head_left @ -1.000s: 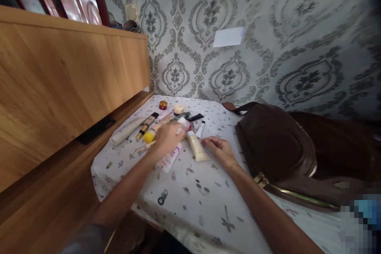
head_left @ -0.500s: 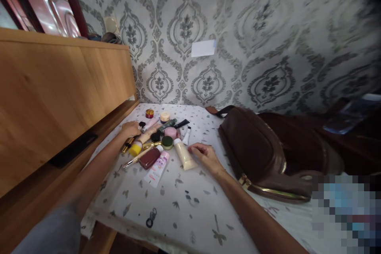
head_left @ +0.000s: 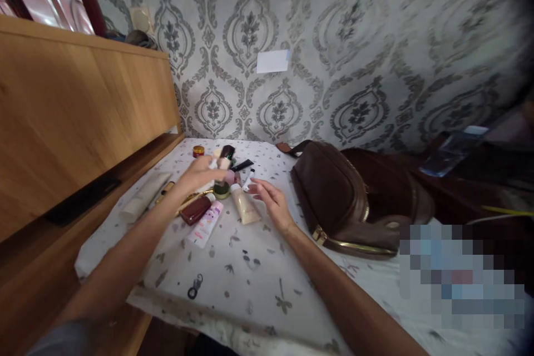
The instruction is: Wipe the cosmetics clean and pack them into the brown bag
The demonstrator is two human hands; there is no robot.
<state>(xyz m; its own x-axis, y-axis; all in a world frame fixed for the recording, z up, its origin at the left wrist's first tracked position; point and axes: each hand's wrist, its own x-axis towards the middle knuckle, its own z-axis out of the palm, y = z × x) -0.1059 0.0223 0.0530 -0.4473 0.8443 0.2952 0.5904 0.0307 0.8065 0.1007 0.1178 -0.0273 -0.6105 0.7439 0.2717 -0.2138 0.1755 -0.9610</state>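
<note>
"Can you read any words?"

"There are pink marks on the pink and white tube (head_left: 206,224), but they're too small to read."

"What's the left hand (head_left: 195,177) doing?"

"Its fingers are closed around a black-capped bottle (head_left: 226,155), up above the other things, at the far left part of the patterned cloth (head_left: 233,272). It's blurry, so I can't read a label."

"And the right hand (head_left: 272,203)?"

"Its fingers are a bit bent, just beside the cream tube (head_left: 245,206) and the little white tube (head_left: 249,179). I can't tell if they touch."

"What's in the pots and bottles?"

"I can't see inside. The red-brown bottle (head_left: 196,210) lies near the pink and white tube. The green jar (head_left: 221,191) is left of the cream tube. The red and gold jar (head_left: 198,151) sits far back. The big brown bag (head_left: 329,194) is on the right."
</note>
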